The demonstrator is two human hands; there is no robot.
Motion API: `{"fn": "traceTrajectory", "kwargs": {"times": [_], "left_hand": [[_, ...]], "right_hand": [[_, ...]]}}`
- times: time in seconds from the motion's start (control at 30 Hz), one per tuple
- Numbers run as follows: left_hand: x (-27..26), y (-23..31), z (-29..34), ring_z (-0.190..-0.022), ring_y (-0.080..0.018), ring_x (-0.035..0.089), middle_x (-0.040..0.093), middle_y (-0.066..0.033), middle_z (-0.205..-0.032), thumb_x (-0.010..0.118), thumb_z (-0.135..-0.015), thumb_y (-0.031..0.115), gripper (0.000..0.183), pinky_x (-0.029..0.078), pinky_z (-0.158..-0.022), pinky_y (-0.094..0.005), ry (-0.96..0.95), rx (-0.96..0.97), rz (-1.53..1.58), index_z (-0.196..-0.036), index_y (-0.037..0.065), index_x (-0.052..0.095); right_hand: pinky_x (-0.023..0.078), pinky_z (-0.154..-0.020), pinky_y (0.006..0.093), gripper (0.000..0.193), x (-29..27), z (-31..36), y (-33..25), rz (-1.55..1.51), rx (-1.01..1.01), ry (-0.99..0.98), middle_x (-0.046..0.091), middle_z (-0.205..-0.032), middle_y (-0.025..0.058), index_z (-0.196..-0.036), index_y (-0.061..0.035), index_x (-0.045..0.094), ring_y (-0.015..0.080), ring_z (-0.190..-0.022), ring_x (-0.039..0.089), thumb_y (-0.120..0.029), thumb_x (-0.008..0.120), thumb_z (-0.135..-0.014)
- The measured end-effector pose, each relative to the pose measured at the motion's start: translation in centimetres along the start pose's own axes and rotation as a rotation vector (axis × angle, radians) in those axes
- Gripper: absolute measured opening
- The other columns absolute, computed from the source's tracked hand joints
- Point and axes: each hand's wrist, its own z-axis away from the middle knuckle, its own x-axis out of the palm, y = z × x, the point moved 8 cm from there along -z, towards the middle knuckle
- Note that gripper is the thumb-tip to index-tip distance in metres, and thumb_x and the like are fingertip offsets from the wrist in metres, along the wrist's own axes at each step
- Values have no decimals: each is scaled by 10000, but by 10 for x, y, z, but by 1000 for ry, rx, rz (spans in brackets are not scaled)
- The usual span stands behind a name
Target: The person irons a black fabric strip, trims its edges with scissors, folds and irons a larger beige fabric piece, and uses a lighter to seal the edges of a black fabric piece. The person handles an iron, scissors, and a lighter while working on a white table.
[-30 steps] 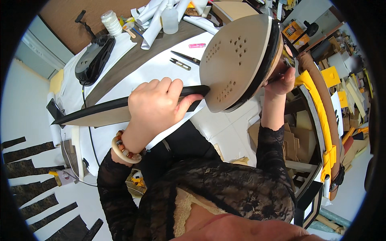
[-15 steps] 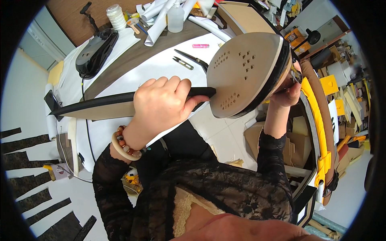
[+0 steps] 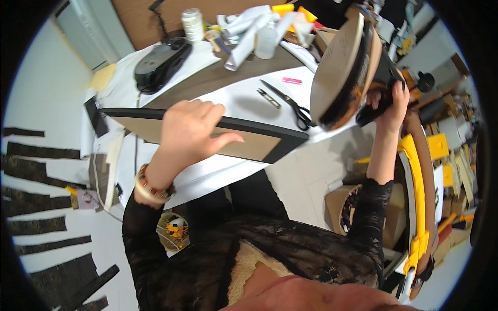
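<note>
Left hand [image 3: 189, 132] lies on the long flat panel [image 3: 207, 137], palm down, fingers curled over its far black edge and the thumb spread toward the right; it grips the panel and keeps it level in front of the body. Half a second ago this hand was closer to the iron, and the iron's perforated soleplate faced the camera almost fully. Now the iron [image 3: 345, 70] is turned and raised higher, so only a narrow view of the plate shows, and the panel's right end is free of it. I judge the pressing of this part to be paused or finished, with the panel ready to be shifted.

Right hand [image 3: 391, 101] is closed around the dark handle of the iron, holding it up in the air above the table's right edge.

Panel is thin and stiff, tan on its face with a black border. Soleplate looks like smooth pale metal; the body is tan and black.

Farther off, black scissors [image 3: 293, 106] lie on the white table cover [image 3: 244, 101], and beyond them a dark rounded device [image 3: 161, 59] and white rolls [image 3: 249, 31].
</note>
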Motion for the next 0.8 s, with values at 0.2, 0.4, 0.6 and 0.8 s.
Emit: {"fn": "traceTrajectory", "kwargs": {"times": [0.2,0.4,0.6,0.8], "left_hand": [[-40,4,2,-489,-157,430,406,4,-550,772,-678,516,496,332,-477,-264,72,33,-286,-635,112,487],[-87,-22,5,-481,-128,409,386,27,-566,701,-794,464,438,300,-461,-255,-206,-119,-493,-661,113,476],[-108,-64,12,-467,-138,373,355,15,-571,772,-723,452,451,278,-446,-264,-256,-224,-665,-684,95,498],[-115,-91,33,-456,-162,381,377,-5,-562,855,-607,420,502,276,-448,-288,-305,-333,-705,-714,57,526]], "right_hand": [[504,-651,259,506,145,-111,68,466,-102,-280,657,-893,56,-1116,-44,604,122,-735,616,-301,816,-735],[481,-829,307,516,357,-202,185,423,-318,-891,650,-994,58,-1134,-92,605,172,-943,599,-287,827,-711],[439,-907,313,398,480,-211,278,402,-216,-1287,642,-977,3,-1109,-83,597,157,-970,574,-24,747,-745],[421,-847,351,433,524,-199,348,549,-140,-1466,590,-893,5,-1105,-95,596,216,-930,563,-39,777,-715]]}}
